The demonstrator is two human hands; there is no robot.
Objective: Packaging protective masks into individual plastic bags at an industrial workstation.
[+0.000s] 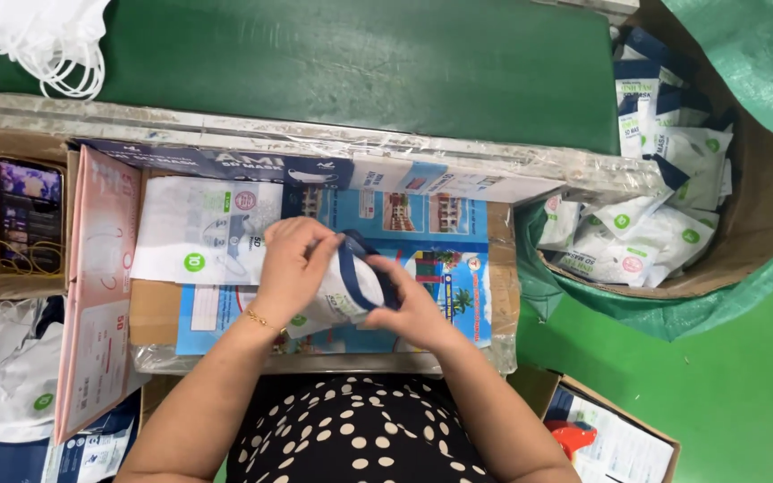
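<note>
- Both hands are on one white pouch (348,291) with a dark blue top, held over the middle of the work tray (315,362).
- Left hand (290,259) pinches the pouch's top, fingers curled shut on it.
- Right hand (415,309) grips the other side, closed around it.
- More pouches (646,233) are piled in the box (762,224) to the right.
- Phone (29,215) sits far left.

a small work surface wrapped in clear plastic

the table (494,259) is lined with flattened cardboard and colourful printed sheets (440,224) under plastic film. a flat white pouch (203,231) lies on its left part, a pink box lid (100,286) along its left edge. beyond its far rim runs a green belt (360,63) with white masks (46,40) at its left corner.
</note>
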